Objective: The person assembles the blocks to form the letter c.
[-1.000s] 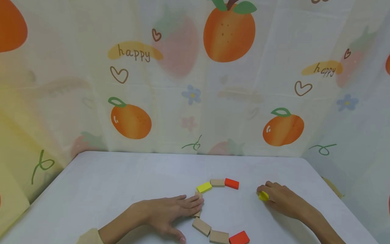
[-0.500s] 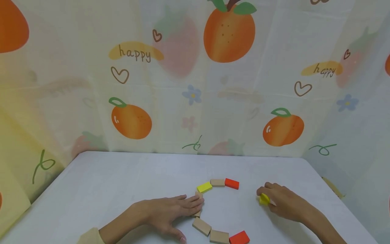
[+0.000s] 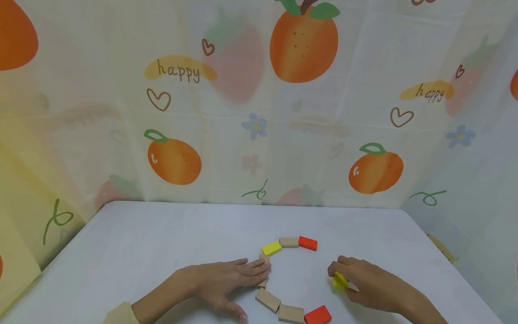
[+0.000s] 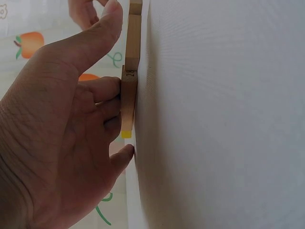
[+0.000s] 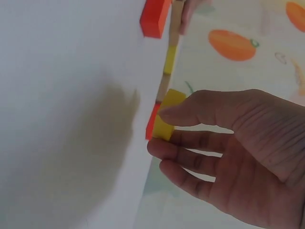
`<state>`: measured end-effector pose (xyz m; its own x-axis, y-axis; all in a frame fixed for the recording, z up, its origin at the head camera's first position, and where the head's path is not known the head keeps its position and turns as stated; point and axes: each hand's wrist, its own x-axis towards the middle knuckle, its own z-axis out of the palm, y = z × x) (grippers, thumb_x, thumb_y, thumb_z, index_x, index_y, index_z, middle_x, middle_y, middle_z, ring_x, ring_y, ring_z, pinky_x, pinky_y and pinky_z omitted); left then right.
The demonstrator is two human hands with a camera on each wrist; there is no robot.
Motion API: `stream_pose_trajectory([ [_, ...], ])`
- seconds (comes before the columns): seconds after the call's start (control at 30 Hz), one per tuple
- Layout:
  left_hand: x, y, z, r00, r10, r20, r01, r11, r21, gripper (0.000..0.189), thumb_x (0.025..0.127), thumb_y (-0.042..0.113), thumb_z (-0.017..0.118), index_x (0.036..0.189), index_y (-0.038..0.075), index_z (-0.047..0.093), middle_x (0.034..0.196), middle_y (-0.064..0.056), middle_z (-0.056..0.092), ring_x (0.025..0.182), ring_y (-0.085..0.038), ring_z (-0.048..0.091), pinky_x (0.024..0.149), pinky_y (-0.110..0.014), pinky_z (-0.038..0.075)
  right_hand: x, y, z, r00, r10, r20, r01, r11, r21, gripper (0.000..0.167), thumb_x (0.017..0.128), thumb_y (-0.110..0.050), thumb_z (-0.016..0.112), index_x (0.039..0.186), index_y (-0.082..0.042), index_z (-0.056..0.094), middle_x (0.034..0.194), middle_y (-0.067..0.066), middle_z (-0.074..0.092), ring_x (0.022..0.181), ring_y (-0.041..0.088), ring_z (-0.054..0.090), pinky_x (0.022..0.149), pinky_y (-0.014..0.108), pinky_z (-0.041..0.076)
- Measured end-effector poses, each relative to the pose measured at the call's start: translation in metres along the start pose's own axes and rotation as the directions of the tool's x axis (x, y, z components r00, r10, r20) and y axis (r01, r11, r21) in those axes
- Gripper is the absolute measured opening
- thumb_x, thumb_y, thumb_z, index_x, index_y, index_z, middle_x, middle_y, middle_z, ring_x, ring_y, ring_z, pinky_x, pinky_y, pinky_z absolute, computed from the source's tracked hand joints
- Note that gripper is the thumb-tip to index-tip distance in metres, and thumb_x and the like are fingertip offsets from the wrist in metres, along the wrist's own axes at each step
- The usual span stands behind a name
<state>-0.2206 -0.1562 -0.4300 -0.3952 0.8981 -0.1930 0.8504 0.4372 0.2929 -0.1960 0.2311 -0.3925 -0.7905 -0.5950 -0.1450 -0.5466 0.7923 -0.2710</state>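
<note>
My right hand (image 3: 374, 283) pinches a yellow block (image 3: 339, 282) between thumb and fingers; by its shadow in the right wrist view, it appears off the table. My left hand (image 3: 226, 281) lies with fairly straight fingers over plain wooden blocks, partly hiding them. In the left wrist view, those fingers touch a wooden block (image 4: 127, 95) marked with small digits. The blocks form a curve open to the right. Its far arm has a yellow block (image 3: 271, 248), a wooden block (image 3: 289, 243) and a red block (image 3: 308, 243). Its near arm ends in another red block (image 3: 318, 315).
Two plain wooden blocks, one angled (image 3: 268, 300) and one nearer the front (image 3: 291, 314), lie between my left hand and the near red block. A white table (image 3: 194, 229) carries everything. Behind it hangs a fruit-patterned curtain (image 3: 226, 180).
My right hand has moved toward me and left with the yellow block, coming nearer the curve's open side. My left hand and the laid blocks have stayed put.
</note>
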Motion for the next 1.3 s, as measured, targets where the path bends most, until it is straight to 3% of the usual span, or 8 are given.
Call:
stream_pose_trajectory([
  [0.17, 0.0, 0.001, -0.001, 1.0, -0.002, 0.0, 0.002, 1.0, 0.0, 0.094, 0.098, 0.068, 0.056, 0.168, 0.017, 0.02, 0.178, 0.001, 0.014, 0.166, -0.019, 0.015, 0.131, -0.05, 0.029, 0.003, -0.011, 0.005, 0.999, 0.018, 0.04, -0.018, 1.0, 0.002, 0.034, 0.085, -0.012, 0.084, 0.111, -0.028, 0.069, 0.102, -0.019, 0.064, 0.084, -0.001, 0.054, 0.081, 0.027, 0.062],
  [0.4, 0.0, 0.0, 0.0, 1.0, -0.003, -0.004, 0.003, 1.0, 0.006, 0.094, 0.098, 0.068, 0.055, 0.168, 0.017, 0.02, 0.178, 0.001, 0.015, 0.166, -0.019, 0.016, 0.131, -0.05, 0.03, 0.001, -0.016, 0.011, 0.996, -0.049, 0.07, 0.052, 0.998, -0.037, 0.032, 0.087, -0.017, 0.085, 0.11, -0.033, 0.069, 0.095, -0.023, 0.059, 0.082, -0.003, 0.05, 0.078, 0.023, 0.058],
  [0.57, 0.0, 0.0, 0.001, 1.0, -0.009, -0.001, 0.009, 1.0, -0.01, 0.094, 0.097, 0.069, 0.055, 0.168, 0.018, 0.02, 0.178, 0.002, 0.013, 0.166, -0.018, 0.015, 0.131, -0.05, 0.029, 0.002, -0.02, 0.014, 0.993, -0.046, 0.111, 0.05, 0.998, -0.034, 0.029, 0.088, -0.02, 0.084, 0.11, -0.033, 0.069, 0.095, -0.023, 0.058, 0.081, -0.003, 0.049, 0.078, 0.022, 0.057],
  [0.9, 0.001, 0.0, 0.0, 1.0, -0.009, -0.005, 0.009, 1.0, -0.006, 0.095, 0.097, 0.069, 0.056, 0.168, 0.017, 0.021, 0.178, 0.002, 0.015, 0.166, -0.018, 0.016, 0.131, -0.049, 0.03, 0.0, -0.021, 0.013, 0.993, -0.071, 0.09, 0.076, 0.996, -0.052, 0.036, 0.087, -0.02, 0.085, 0.115, -0.035, 0.068, 0.104, -0.02, 0.066, 0.083, -0.003, 0.052, 0.081, 0.022, 0.06],
  [1.3, 0.001, -0.001, 0.001, 1.0, 0.009, -0.014, -0.009, 1.0, 0.003, 0.094, 0.097, 0.068, 0.056, 0.168, 0.016, 0.022, 0.178, 0.0, 0.015, 0.166, -0.02, 0.016, 0.13, -0.051, 0.031, 0.006, -0.024, 0.011, 0.991, -0.014, 0.134, 0.018, 1.0, -0.026, 0.029, 0.087, -0.021, 0.085, 0.112, -0.029, 0.074, 0.097, -0.021, 0.063, 0.082, -0.001, 0.052, 0.083, 0.024, 0.061],
])
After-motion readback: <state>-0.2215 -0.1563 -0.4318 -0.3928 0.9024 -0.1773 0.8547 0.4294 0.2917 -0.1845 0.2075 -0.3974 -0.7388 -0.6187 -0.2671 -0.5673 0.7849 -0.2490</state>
